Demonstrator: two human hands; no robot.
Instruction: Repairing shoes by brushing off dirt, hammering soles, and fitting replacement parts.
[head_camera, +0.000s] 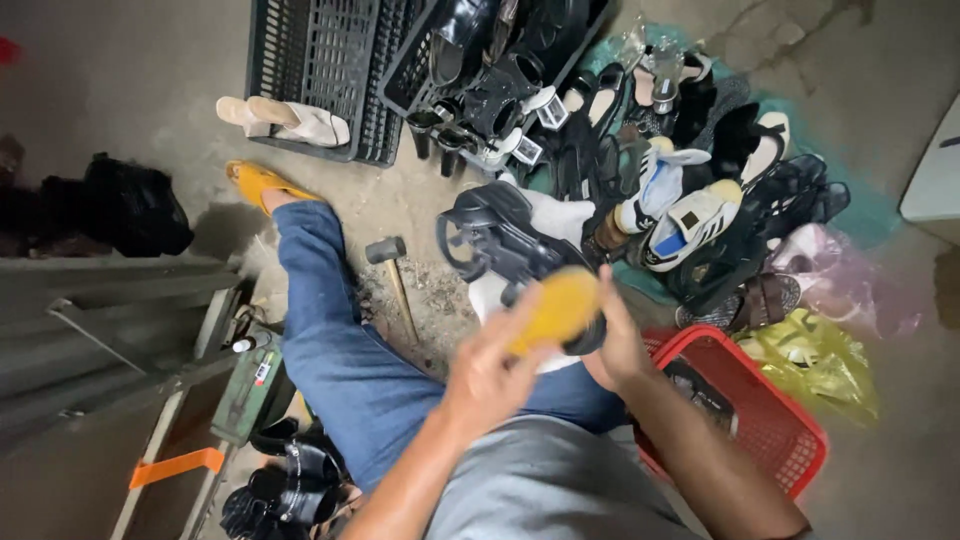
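Observation:
A black strappy sandal (500, 240) with a yellow-tan insole (556, 308) is held up over my lap. My left hand (490, 370) grips the near end of it, with fingers laid against the insole. At the heel side, my right hand (612, 345) cups the sandal from the right. Below the hands are my blue-jeaned left leg (335, 340) and a grey shirt.
A hammer (392, 265) lies on the concrete floor by my leg. A heap of shoes (680, 190) sits ahead on a teal sheet, black crates (320, 60) behind it. A red basket (770, 420) stands at right, a yellow bag (815, 360) beside it.

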